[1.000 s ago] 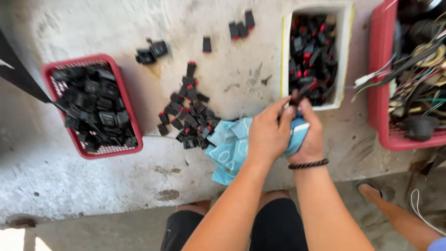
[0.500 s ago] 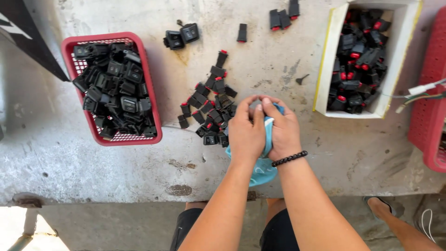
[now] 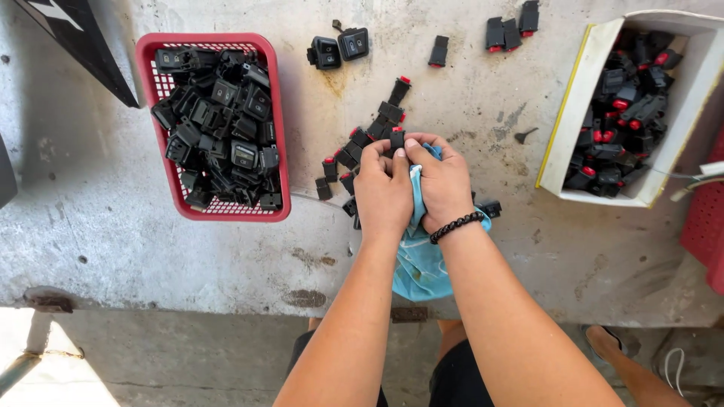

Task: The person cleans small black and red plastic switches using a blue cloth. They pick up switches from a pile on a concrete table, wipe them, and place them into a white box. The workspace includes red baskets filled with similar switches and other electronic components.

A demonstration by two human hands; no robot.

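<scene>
Both hands meet over a grey concrete table. My left hand (image 3: 383, 188) and my right hand (image 3: 441, 181) together clutch a light blue cloth (image 3: 419, 260) that hangs down toward the table's near edge. At the fingertips a small black switch part with a red button (image 3: 397, 140) is pinched, partly wrapped in the cloth. A bead bracelet sits on my right wrist. Right behind the hands lies a loose pile of black switch parts (image 3: 362, 151), some with red buttons.
A red plastic basket (image 3: 280, 136) full of black switch housings stands at the left. A white and yellow box (image 3: 562, 128) of black and red parts stands at the right, with a red crate edge (image 3: 701, 226) beyond. Loose parts (image 3: 339, 47) lie at the back.
The view has shifted left, so the red basket is more central. My hands stay together on the cloth, with the small part now showing at the fingertips.
</scene>
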